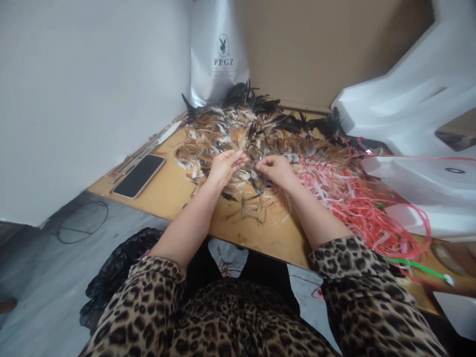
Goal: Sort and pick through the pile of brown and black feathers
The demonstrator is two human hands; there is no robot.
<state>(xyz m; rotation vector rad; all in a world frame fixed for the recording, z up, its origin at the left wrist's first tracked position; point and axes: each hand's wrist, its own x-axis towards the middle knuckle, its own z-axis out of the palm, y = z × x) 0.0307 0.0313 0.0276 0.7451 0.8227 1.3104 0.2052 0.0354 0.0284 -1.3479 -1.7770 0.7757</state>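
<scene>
A heap of brown, white and black feathers covers the far middle of the wooden table. My left hand rests at the heap's near edge, fingers curled and pinched round a small bunch of feathers. My right hand is just to its right, fingers closed in a pinch on feathers in the heap. The two hands sit a few centimetres apart. Leopard-print sleeves cover my upper arms.
A black phone lies face up at the table's left end. Tangled red and pink strips spread right of the heap. A silver bag stands at the back. White foam pieces fill the right. A black plastic bag lies on the floor.
</scene>
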